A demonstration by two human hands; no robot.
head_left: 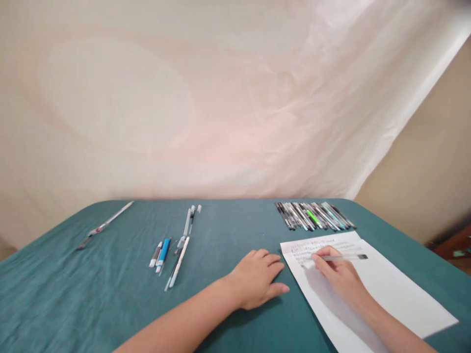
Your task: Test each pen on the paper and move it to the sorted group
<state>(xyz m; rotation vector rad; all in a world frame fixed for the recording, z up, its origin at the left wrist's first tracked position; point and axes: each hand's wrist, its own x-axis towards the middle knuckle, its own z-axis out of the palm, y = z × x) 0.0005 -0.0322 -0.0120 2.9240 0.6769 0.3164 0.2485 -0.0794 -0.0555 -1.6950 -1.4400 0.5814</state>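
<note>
A clear-barrelled pen [348, 257] with a dark end is pinched in the fingers of my right hand [338, 275]. The hand rests on a white sheet of paper [401, 294], near lines of handwriting at its upper left; the writing is too small to read. My left hand [257, 279] lies palm down on the green tablecloth, just left of the paper, its fingers spread and nothing in them. The pen's tip is hard to make out against the page.
Many pens [312, 216] lie side by side in a row behind the paper. Left of centre are a blue pen-like item [163, 255], a grey-and-white one [156, 254], a white pen [179, 262] and loose pen parts [187, 221]. A long thin item [106, 223] lies far left.
</note>
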